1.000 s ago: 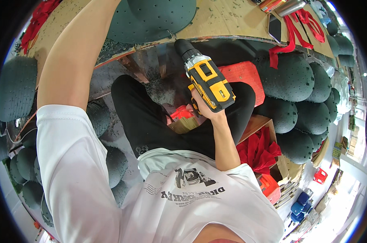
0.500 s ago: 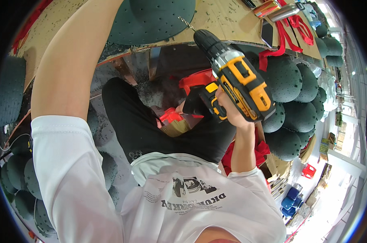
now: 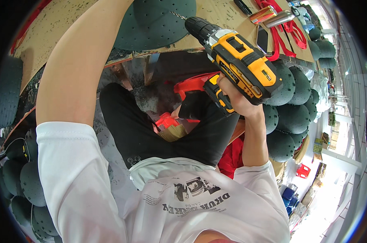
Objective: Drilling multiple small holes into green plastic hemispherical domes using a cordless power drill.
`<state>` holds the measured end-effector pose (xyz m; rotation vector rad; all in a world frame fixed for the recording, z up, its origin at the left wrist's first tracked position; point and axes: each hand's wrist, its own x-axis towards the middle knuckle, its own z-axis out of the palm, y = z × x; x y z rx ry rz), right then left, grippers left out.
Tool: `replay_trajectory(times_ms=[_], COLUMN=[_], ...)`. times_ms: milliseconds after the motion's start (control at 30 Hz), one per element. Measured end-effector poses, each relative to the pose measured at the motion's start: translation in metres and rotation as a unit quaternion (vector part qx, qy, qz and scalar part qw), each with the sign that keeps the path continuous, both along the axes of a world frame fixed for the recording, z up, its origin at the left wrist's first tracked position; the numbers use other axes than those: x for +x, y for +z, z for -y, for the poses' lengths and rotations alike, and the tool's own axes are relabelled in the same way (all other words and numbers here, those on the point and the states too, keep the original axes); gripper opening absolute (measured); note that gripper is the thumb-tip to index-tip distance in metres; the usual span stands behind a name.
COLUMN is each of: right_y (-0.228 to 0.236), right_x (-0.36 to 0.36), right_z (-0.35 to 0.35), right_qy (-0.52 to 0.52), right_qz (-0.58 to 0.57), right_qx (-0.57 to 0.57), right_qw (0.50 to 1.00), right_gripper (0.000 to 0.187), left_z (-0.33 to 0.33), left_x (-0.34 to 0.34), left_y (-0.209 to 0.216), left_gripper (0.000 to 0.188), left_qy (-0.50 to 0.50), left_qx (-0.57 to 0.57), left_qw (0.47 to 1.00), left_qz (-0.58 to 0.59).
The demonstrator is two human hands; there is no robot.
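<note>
A yellow and black cordless drill (image 3: 242, 60) is in my right hand (image 3: 238, 95), whose fingers wrap round its grip. Its spiral drill bit (image 3: 178, 15) points up and left, overlapping the dark green dome (image 3: 159, 28), which has small holes scattered over it; whether the tip touches the surface I cannot tell. The dome lies near the front edge of the workbench. My left forearm reaches up past the dome's left side, and my left hand is beyond the top edge of the picture.
Dark shavings litter the wooden workbench (image 3: 49, 34). Toward its right end lie a phone (image 3: 262, 38), a can (image 3: 263, 14), a metal bottle (image 3: 281, 18) and red straps (image 3: 276, 44). Stacked domes (image 3: 293, 117) stand at the right, more (image 3: 32, 184) at the lower left. Something red (image 3: 191, 84) is under the bench.
My right hand has brought the drill slightly left and up, so its bit reaches further over the dome. The whole view has shifted a little.
</note>
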<state>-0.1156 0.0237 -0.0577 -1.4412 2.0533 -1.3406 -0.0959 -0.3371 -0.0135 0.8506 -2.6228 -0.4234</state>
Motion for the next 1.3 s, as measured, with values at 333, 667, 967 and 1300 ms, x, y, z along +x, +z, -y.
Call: replay_trajectory(times_ms=[333,667,967,1300], right_y=[0.012,0.074,0.096,0.050], right_x=[-0.008,-0.014,-0.021,-0.027], right_z=[0.004,0.015,0.041,0.073], right_qy=[-0.020,-0.025,0.086,-0.008], right_qz=[0.037,-0.085,-0.325,-0.248], right_qx=[0.026,0.147,0.123,0.145], right_qw=[0.999,0.985,0.934,0.958], right_gripper=[0.018,0.025,0.031,0.044], left_z=[-0.003,0.001,0.001,-0.004], left_x=[-0.001,-0.007,-0.001,-0.002], left_y=[0.000,-0.007,-0.002,0.002], left_gripper=[0.048,0.047,0.045,0.042], left_qy=[-0.017,0.000,-0.002,-0.001], left_qx=[-0.022,-0.022,-0.023,-0.028], left_qw=[1.000,1.000,1.000,1.000], left_qz=[0.009,0.011,0.007,-0.007])
